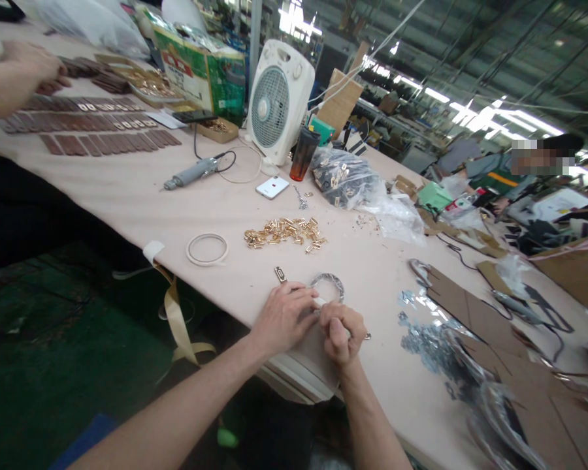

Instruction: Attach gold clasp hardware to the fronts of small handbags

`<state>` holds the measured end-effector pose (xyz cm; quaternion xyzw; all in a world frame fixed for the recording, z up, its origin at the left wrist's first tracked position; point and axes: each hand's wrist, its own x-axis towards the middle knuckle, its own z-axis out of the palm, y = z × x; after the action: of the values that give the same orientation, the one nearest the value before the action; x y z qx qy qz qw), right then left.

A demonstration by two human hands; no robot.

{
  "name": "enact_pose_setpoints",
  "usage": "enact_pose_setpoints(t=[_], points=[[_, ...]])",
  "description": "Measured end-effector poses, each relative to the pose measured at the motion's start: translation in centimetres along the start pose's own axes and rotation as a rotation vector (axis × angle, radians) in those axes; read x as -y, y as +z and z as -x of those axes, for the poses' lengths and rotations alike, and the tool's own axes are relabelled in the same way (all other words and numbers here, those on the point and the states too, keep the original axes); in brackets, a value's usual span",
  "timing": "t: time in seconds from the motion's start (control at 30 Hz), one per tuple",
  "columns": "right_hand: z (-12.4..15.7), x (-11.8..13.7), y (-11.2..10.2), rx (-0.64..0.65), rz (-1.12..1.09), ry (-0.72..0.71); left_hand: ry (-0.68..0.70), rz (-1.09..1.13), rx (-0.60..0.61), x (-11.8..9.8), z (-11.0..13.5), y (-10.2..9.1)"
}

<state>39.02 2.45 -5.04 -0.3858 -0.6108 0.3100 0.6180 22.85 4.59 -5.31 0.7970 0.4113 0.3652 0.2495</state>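
The left hand and right hand are curled close together, their fingers pinching a pale strip. A curved metal hoop sits just beyond the fingertips, a small metal clip just past the left fingers, and farther out a heap of gold metal fittings.

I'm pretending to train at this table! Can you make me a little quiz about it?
1. What colour is the pile of small metal pieces?
2. Which is nearer the person's left hand: the pile or the white phone?
3. True or false: the roll of tape is on the floor.

Key:
1. Gold
2. The pile
3. False, it lies on the table.
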Motion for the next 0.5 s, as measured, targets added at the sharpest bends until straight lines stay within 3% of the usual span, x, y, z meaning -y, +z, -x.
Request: enact_pose_setpoints(t=[0.07,0.23,0.37,0.5], points=[[-0.6,0.8,0.0,-0.038,-0.033,0.017,0.02,-0.002,-0.006,0.1,0.1,0.1],[-4.4,3.3,-0.3,-0.391,-0.354,0.081,0.01,-0.009,-0.022,0.4,0.4,0.5],[-6.5,2.9,0.3,-0.257,-0.364,0.264,0.022,-0.023,-0.022,0.4,0.4,0.6],[-6.6,1.0,1.4,-0.189,-0.37,0.357,0.039,-0.05,-0.022,0.6,0.3,0.7]])
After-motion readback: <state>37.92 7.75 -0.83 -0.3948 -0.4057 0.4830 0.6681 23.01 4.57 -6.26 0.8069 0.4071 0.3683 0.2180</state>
